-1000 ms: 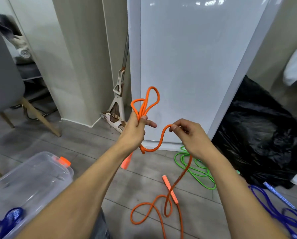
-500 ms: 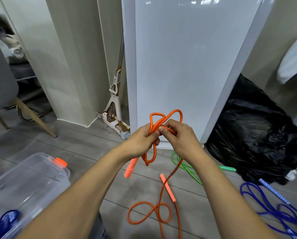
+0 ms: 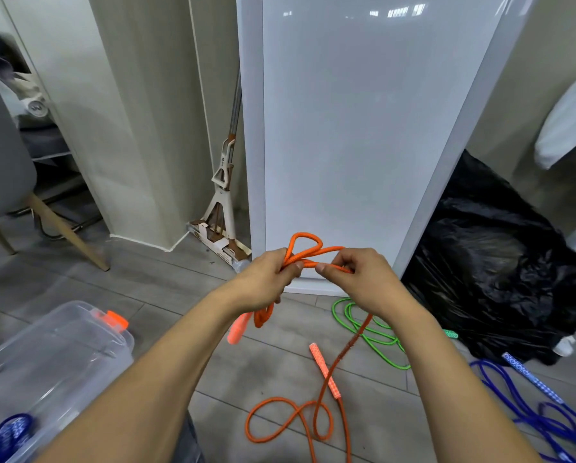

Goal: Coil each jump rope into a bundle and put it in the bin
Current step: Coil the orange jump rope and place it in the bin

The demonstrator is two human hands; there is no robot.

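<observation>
left hand [image 3: 266,282] grips orange jump rope [image 3: 328,249] loops mid-frame, anchoring the bundle | right hand [image 3: 363,282] pinches next strand to feed | tail trails on floor [image 3: 166,282] | clear bin [image 3: 62,329] lower left

Orange rope [image 3: 305,234] runs off bottom edge; strands inside left hand [image 3: 263,285] hidden. Bin [image 3: 62,332] cut by left edge, blue rope [image 3: 532,378] by right and bottom edges.

mop [image 3: 224,208] by white panel [image 3: 357,128] — black bag [image 3: 500,269], grey chair [image 3: 2,155]
</observation>
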